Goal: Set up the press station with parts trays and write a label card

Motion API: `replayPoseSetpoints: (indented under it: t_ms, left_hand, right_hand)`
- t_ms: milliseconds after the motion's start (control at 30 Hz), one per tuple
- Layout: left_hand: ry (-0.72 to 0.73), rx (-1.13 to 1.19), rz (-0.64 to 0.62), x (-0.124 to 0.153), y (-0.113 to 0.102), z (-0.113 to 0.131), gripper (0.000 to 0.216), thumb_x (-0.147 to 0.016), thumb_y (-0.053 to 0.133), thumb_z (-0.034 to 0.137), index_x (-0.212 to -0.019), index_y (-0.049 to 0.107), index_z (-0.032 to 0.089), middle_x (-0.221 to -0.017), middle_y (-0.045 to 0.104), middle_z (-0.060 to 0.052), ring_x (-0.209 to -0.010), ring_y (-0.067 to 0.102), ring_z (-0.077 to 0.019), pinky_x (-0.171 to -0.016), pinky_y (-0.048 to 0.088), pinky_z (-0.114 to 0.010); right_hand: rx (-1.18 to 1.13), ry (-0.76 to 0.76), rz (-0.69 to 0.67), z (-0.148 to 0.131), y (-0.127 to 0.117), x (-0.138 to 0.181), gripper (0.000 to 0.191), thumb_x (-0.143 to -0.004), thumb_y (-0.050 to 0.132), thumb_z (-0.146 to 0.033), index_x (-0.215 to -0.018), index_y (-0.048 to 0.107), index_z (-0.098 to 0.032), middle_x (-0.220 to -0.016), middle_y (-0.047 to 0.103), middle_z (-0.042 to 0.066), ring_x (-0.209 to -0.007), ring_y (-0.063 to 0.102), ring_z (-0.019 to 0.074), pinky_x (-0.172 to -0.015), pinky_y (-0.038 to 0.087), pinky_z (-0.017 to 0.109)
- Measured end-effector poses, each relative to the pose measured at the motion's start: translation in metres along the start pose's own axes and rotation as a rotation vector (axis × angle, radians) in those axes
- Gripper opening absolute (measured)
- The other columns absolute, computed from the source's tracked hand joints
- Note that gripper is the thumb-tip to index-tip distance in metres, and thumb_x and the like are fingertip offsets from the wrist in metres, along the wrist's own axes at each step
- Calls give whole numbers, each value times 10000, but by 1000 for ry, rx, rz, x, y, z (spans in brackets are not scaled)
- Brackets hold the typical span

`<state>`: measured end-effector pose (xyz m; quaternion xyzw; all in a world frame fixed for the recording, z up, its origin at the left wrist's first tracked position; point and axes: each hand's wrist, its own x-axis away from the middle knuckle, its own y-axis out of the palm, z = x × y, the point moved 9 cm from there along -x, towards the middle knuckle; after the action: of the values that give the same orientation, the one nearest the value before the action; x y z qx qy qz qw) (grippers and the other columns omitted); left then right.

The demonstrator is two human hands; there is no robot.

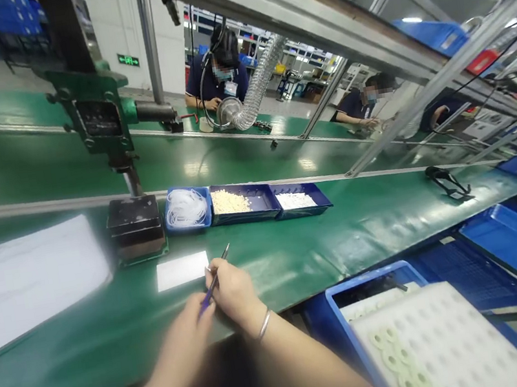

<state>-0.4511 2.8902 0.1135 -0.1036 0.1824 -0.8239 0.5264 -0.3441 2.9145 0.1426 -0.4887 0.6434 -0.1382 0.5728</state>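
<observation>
— Where do things stand at the green worktop?

— Both hands are low at its near edge. The right hand has its fingers closed round a pair of tweezers, tip pointing up and away; the left hand sits just beside it, touching the tool's blue handle end — whether its fingers pinch anything else I cannot tell.

— Is anything picked up yet?

— Nothing shows at the tweezer tip. A white card lies flat just left of the tip, bare as far as I can see.

— And the parts?

— Untouched, by the look of it: three blue trays sit further back — one with coiled clear tubing, one with small cream pieces, one with white pieces. A white foam tray at the lower right holds only a few pale rings in its near corner; most pockets are vacant.

— So early on?

— I'd judge so — tool in hand, the filling mostly left.
</observation>
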Motion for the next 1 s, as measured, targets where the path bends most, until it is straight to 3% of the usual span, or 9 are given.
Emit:
replayPoseSetpoints:
  t_ms: [100, 267, 333, 400, 500, 600, 733, 900, 1000]
  left_hand:
    - [-186, 244, 5, -1, 4, -11, 325, -920, 507, 523, -800, 525, 221, -631, 526, 30, -520, 465, -132, -471, 369, -236]
    - [-417, 687, -217, 21, 28, -4, 416, -857, 603, 597, -757, 481, 211, -540, 284, 92, -417, 187, -60, -410, 189, -211]
    - [-428, 699, -263, 35, 29, 4, 443, -865, 570, 625, -739, 452, 217, -538, 228, 102, -407, 130, -52, -396, 177, -211]
    - [-422, 689, -291, 45, 29, 10, 465, -862, 559, 642, -716, 430, 221, -536, 208, 103, -405, 126, -52, -390, 190, -211]
    - [-369, 634, -270, 47, 25, 12, 475, -856, 581, 634, -697, 435, 212, -550, 265, 83, -433, 207, -62, -411, 227, -205]
    - [-252, 427, -142, 32, 9, 9, 449, -846, 586, 639, -743, 499, 211, -599, 405, 50, -501, 355, -94, -456, 323, -203]
    - [-61, -22, -46, 19, -10, 5, 420, -893, 478, 638, -858, 581, 232, -728, 603, 5, -645, 559, -158, -599, 489, -242]
    - [2, -270, -116, 26, -10, -23, 447, -900, 451, 636, -1061, 652, 271, -1051, 737, -25, -979, 699, -206, -832, 556, -239]
    - [15, -361, -123, 25, -10, -35, 466, -883, 451, 644, -1101, 663, 291, -1157, 741, -10, -1033, 710, -214, -834, 572, -235]
  right_hand:
    - [165, -157, -32, -19, -5, 9, 132, -993, 418, -174, -903, 510, -206, -678, 601, 10, -565, 581, 169, -509, 379, 282]
    - [332, -343, -18, -29, -19, 12, 261, -1026, 415, -245, -772, 468, -219, -513, 514, -21, -419, 476, 148, -438, 227, 316]
    - [291, -215, 54, -9, -39, -1, 328, -1049, 372, -300, -739, 449, -221, -477, 495, -15, -399, 464, 140, -432, 194, 312]
    - [58, 76, 125, 26, -65, -13, 376, -1052, 364, -407, -734, 435, -219, -498, 517, -7, -402, 486, 127, -420, 214, 276]
    - [-704, 469, 32, 60, -64, -14, 398, -1021, 347, -563, -922, 506, -212, -586, 580, -24, -399, 543, 129, -380, 310, 217]
    - [-1277, 606, -162, 37, -42, -4, 503, -989, 358, -624, -936, 585, -178, -522, 547, -39, -331, 509, 133, -302, 319, 207]
    - [-1401, 658, -209, 12, -23, 13, 566, -949, 459, -622, -659, 568, -149, -412, 470, -37, -264, 400, 92, -262, 254, 184]
    - [-1378, 706, -237, 9, -22, 24, 535, -950, 456, -604, -680, 572, -157, -434, 464, -52, -284, 402, 85, -279, 280, 181]
    - [-1345, 724, -270, 7, -28, 29, 491, -979, 429, -550, -710, 575, -167, -467, 468, -56, -320, 414, 85, -315, 321, 187]
